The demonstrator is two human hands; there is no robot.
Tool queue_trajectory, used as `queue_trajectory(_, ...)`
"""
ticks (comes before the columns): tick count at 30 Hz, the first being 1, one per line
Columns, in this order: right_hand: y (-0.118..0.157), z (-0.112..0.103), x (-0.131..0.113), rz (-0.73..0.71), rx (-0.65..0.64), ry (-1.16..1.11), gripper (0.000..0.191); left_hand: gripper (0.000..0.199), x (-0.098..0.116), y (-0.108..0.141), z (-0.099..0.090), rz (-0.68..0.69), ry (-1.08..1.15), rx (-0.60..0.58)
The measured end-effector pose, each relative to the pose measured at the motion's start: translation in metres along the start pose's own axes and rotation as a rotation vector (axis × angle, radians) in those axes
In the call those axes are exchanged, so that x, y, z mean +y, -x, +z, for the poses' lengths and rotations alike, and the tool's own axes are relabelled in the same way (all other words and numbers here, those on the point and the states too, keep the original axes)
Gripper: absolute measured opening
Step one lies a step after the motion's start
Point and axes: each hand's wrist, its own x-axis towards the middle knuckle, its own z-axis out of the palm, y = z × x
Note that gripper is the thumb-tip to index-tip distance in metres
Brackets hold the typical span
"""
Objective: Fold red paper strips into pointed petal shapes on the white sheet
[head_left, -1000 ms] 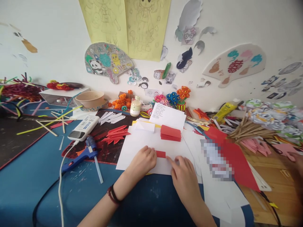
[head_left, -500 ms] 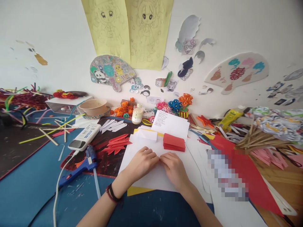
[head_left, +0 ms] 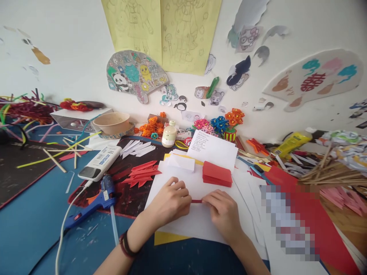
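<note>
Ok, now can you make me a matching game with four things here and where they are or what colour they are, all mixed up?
Things:
1. Red strip
2. Glue gun
3. Yellow drawings
4. Bowl

Places and colours:
A. Up on the wall
B. Beige
C. Between the left hand and the right hand
D. Blue

Right pairs: 1-C, 2-D, 3-A, 4-B.
</note>
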Motion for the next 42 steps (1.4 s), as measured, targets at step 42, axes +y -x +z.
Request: queue_trajectory(42,0.003,-0.010,0.000,0.103,-0.029,-0.215,0.018,0.022,0.003,0.000,-0.016,-0.239,0.199,-0.026)
